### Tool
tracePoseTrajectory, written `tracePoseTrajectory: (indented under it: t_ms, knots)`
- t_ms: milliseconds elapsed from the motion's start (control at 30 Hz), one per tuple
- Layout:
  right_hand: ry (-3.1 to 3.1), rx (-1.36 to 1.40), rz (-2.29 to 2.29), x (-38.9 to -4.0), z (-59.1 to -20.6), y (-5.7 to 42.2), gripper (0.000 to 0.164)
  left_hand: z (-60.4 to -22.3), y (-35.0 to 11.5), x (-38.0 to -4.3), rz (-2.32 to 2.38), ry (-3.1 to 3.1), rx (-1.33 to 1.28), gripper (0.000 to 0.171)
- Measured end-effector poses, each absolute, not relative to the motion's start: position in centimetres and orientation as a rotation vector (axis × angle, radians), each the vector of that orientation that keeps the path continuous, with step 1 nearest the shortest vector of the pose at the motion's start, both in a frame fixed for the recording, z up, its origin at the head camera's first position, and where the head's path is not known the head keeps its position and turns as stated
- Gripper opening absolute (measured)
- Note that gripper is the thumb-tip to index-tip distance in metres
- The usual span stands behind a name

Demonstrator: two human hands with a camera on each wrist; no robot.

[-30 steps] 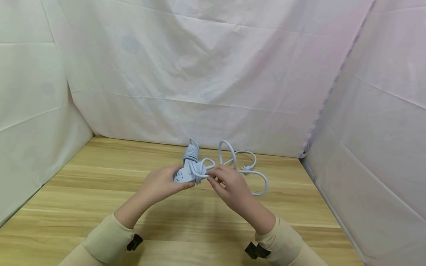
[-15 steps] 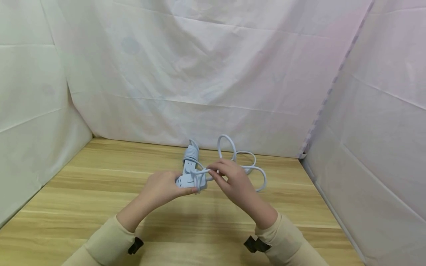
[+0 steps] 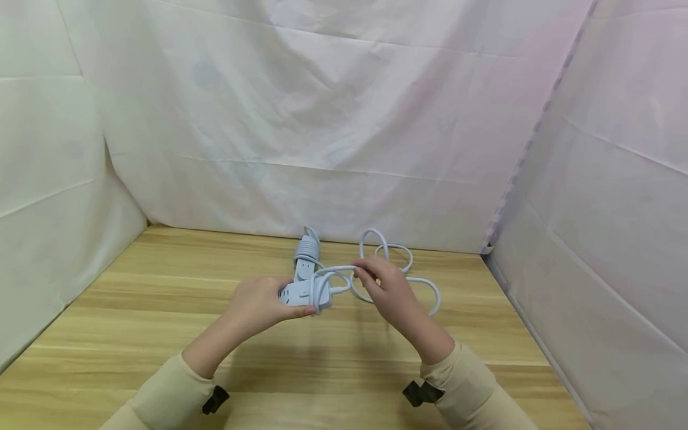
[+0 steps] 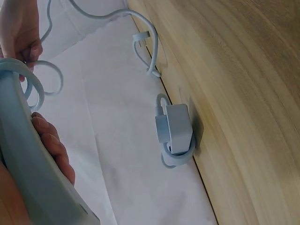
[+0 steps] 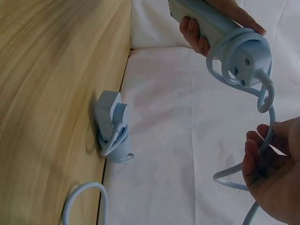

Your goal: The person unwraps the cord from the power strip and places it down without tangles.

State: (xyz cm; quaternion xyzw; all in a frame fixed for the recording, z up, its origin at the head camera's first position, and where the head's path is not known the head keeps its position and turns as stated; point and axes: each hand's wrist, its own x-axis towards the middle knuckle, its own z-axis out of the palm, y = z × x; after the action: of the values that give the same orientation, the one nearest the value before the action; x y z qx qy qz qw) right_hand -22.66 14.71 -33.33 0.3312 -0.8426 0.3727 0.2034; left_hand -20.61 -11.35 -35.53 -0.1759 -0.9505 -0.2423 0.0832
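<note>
My left hand (image 3: 260,301) grips a white power strip (image 3: 292,293) above the table, thumb on the near side and fingers behind. Cord is looped around the strip's right end, which in the right wrist view shows round holes and the cord's outlet (image 5: 263,77). To the right of the strip, my right hand (image 3: 387,286) pinches the white cord (image 3: 335,269) between thumb and fingers, a stretch of it running taut back to the strip. Further cord (image 3: 436,295) hangs in loops beyond that hand. The plug (image 4: 140,36) rests on the table in the left wrist view.
Behind the held strip, a second power strip (image 3: 307,249) lies on the wooden table (image 3: 177,263), its cord wound tightly in several turns. White cloth (image 3: 322,131) hangs along the back, and more cloth closes off both sides.
My right hand rose slightly, then moved right, drawing the pinched cord out from the strip. The held strip sank and tilted a little in my left hand. The second strip stayed put.
</note>
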Motion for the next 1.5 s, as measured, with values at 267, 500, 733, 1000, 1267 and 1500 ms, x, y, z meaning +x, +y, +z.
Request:
tracePoseTrajectory:
  t_ms: [267,500,733,1000,1267,1500]
  knots:
    - [-2.529,0.814,1.101,-23.1,-34.6,14.9,0.017,-35.4,-11.5,-20.7,-0.836,-2.850,-0.455,0.055]
    - [-2.577,0.761,1.239,-22.8,-35.4,14.8,0.017,-35.0,-11.7,-20.9,-0.887,-2.856,-0.339,0.052]
    - [-2.604,0.652,1.266,-22.0,-35.4,14.4,0.027,-35.0,-12.1,-21.3,-0.980,-2.850,-0.233,0.058]
    - [-2.479,0.807,1.271,-21.9,-35.4,13.3,0.058,-34.7,-12.1,-22.0,-1.052,-2.837,-0.119,0.068]
    - [-2.413,1.020,1.190,-21.7,-35.3,12.1,0.060,-34.0,-11.8,-22.1,-1.109,-2.816,-0.104,0.077]
    - [-2.512,1.085,1.060,-21.6,-35.3,11.2,0.058,-34.0,-11.2,-22.4,-1.135,-2.791,-0.137,0.078]
